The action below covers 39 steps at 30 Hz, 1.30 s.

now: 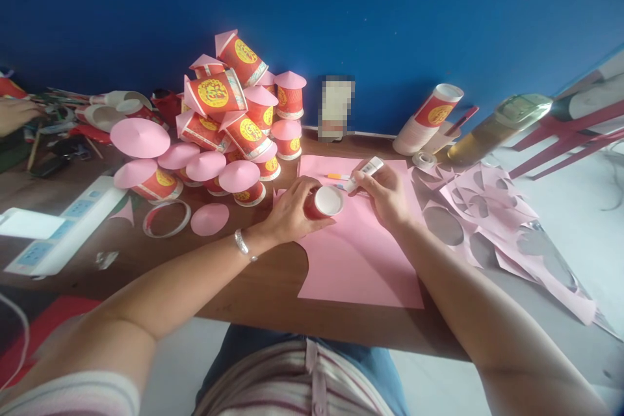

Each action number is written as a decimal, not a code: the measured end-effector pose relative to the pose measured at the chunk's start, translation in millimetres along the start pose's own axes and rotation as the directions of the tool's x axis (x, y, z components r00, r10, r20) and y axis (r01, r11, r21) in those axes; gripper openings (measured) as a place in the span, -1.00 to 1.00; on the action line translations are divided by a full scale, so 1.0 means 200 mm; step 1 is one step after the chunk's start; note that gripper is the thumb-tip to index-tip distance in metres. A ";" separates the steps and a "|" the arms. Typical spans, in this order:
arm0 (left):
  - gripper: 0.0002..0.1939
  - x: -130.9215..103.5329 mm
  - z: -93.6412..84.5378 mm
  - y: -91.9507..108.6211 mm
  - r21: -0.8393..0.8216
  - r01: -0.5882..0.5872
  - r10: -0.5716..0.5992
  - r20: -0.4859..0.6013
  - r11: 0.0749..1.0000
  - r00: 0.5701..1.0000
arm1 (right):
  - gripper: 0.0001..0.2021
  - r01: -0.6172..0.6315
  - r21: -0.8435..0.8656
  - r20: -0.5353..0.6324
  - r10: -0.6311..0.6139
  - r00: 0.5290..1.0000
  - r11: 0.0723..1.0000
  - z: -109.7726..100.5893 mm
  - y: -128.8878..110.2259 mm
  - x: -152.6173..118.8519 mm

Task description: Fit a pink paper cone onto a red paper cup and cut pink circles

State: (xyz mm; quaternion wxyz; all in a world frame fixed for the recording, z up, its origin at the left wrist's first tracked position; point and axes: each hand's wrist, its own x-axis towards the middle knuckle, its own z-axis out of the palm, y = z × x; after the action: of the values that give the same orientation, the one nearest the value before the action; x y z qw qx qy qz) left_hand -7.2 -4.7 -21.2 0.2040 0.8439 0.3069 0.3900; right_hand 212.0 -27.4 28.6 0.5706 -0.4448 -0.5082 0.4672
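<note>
Red cup (324, 202) is clasped in L hand (291, 209), wht tube (368, 169) in R hand (386, 192). From cup: pink-topped cups (247, 134) are piled @ 10 o'clock, orange pen (337, 176) nr @ 1, pink scraps (463, 194) strewn @ 3.

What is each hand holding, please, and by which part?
The left hand holds a cup by its side; the right hand, a tube by its body.

Blue wall (400, 13) bhd brn tbl (258, 299); pale flr (580, 208); reddish stool/chair (556, 127) far R; lt brighter that side.
</note>
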 end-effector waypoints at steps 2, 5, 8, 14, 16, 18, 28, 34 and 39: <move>-0.39 0.00 0.00 0.00 -0.004 0.005 -0.005 0.010 1.000 1.000 | -0.52 0.033 -0.058 0.027 -0.032 0.999 0.998 0.01 -0.01 -0.01; -0.40 0.01 0.00 0.00 0.003 0.022 -0.022 0.048 1.000 0.999 | -0.50 0.068 -0.147 0.067 -0.059 0.996 0.987 0.02 -0.02 -0.03; -0.39 0.01 -0.01 0.01 0.013 0.048 -0.049 0.070 0.999 0.996 | -0.49 0.099 -0.207 0.077 -0.085 0.993 0.973 0.02 -0.02 -0.03; -0.42 0.01 0.00 0.01 -0.001 0.075 -0.074 0.053 0.997 0.996 | -0.52 0.128 -0.297 0.080 -0.109 0.991 0.946 0.02 -0.01 -0.03; -0.43 0.01 0.00 0.01 -0.008 0.079 -0.078 0.057 0.997 0.995 | -0.53 0.131 -0.297 0.077 -0.113 0.991 0.946 0.02 -0.01 -0.03; -0.44 0.01 0.00 0.01 -0.017 0.080 -0.079 0.060 0.997 0.995 | -0.54 0.134 -0.296 0.074 -0.117 0.990 0.946 0.02 -0.01 -0.03; -0.45 0.01 0.01 0.01 -0.038 0.083 -0.081 0.051 0.996 0.995 | -0.56 0.122 -0.273 0.066 -0.108 0.992 0.954 0.01 0.00 -0.02; -0.44 0.01 0.01 0.00 -0.047 0.013 -0.012 0.038 0.999 0.999 | -0.56 0.082 -0.263 0.051 -0.071 0.996 0.961 0.00 0.06 0.00; -0.45 0.01 0.01 0.00 -0.027 -0.087 0.086 -0.041 0.996 0.995 | -0.49 -0.019 -0.003 -0.076 0.019 0.997 1.000 -0.05 0.13 0.05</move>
State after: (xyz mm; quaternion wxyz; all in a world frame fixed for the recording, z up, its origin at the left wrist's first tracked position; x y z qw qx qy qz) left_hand -4.4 -3.9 -21.0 0.1928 0.8456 0.2682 0.4194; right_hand 220.2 -14.0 3.7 0.5842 -0.4682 -0.4828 0.4543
